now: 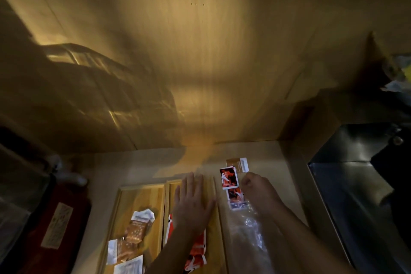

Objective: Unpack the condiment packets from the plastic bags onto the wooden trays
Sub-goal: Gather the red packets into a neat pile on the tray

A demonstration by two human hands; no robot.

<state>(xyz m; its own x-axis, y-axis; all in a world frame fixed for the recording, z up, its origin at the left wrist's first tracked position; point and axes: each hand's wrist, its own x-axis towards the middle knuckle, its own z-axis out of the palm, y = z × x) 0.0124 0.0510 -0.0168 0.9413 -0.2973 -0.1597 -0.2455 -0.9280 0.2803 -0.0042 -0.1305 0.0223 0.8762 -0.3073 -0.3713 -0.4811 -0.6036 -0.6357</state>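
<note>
Two wooden trays lie side by side at the bottom. The left tray (142,198) holds brown and white condiment packets (135,231). The right tray (212,224) holds red and orange packets (196,249). My left hand (192,200) hovers flat and open over the right tray, fingers spread. My right hand (259,189) is closed in a fist on the counter to the right; whether it grips anything is hidden. A red and black packet (229,178) and another (236,199) lie beside it. A brown packet (237,163) rests behind them. A clear plastic bag (249,231) lies under my right forearm.
A wood-panelled wall (200,62) rises right behind the counter. A dark metal sink (355,184) is at the right. A red cylinder with a label (57,224) lies at the left, beside dark clutter. The scene is dim.
</note>
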